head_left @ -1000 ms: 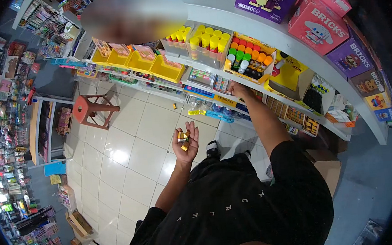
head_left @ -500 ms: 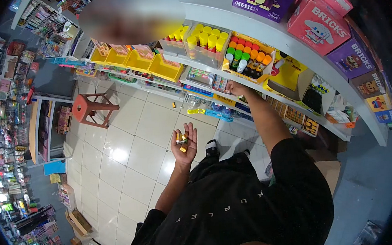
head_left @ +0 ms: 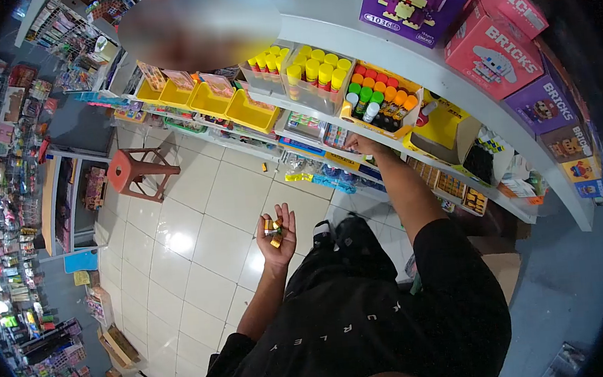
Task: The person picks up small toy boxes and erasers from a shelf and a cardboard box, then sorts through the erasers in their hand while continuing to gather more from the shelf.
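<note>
My left hand (head_left: 277,241) is palm up over the floor with fingers partly spread, and it carries several small yellow-gold pieces with dark parts (head_left: 274,227). Their exact kind is too small to make out. At the shelf, my right hand (head_left: 362,143) reaches to a box of small colourful items (head_left: 337,136), just below the tray of markers or glue bottles with coloured caps (head_left: 379,101). Its fingers look curled together, and whatever may be in them is hidden. One small yellow piece (head_left: 264,167) lies on the tiled floor.
Clear bins of yellow-capped glue sticks (head_left: 317,74) and yellow baskets (head_left: 253,113) line the shelf. Boxes marked BRICKS (head_left: 495,60) stand on the upper ledge (head_left: 330,16). A red-brown plastic stool (head_left: 137,171) stands on the floor at left. Another person's blurred shape is beyond the shelf.
My left hand has moved slightly down and left with the small pieces still in its palm. My right hand stays at the shelf, shifted a little lower. The view has shifted slightly.
</note>
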`<state>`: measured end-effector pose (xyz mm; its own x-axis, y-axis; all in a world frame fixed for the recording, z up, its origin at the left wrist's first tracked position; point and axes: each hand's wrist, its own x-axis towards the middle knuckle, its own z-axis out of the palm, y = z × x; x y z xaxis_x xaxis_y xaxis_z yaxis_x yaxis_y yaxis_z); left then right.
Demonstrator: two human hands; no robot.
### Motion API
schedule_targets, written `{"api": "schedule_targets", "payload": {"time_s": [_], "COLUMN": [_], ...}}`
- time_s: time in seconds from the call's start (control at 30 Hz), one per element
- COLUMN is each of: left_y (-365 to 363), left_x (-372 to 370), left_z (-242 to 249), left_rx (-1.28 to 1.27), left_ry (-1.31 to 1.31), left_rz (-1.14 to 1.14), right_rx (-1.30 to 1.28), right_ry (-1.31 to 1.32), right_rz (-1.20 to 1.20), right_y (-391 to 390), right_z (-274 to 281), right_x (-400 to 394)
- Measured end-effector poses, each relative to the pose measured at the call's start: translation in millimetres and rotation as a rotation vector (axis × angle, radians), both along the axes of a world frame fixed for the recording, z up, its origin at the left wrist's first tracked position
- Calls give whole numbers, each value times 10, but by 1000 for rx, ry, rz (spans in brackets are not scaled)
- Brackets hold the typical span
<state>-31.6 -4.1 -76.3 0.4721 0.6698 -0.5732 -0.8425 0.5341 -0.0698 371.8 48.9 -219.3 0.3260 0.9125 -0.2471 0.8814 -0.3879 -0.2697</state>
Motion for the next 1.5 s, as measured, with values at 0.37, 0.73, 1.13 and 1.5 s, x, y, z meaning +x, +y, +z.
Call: {"api": "schedule_targets", "payload": {"time_s": [0.37,0.73,1.13,1.5], "left_y": [14,362,980,1337], "left_x": [473,938,1147,872], "left_z": [121,357,457,-279], "left_rx": [26,70,233,454], "left_ry": [-17,-139,-147,-106], "left_rz": [-23,-67,-448,-652], "right_rx": [91,283,657,672], "right_ry": [-92,284,511,672], "right_rz": [45,-13,86,-138], "right_y": [-58,-261,-390,-425], "right_z": [165,160,2469,2056], "right_x": [-87,-423,-1686,-1827]}}
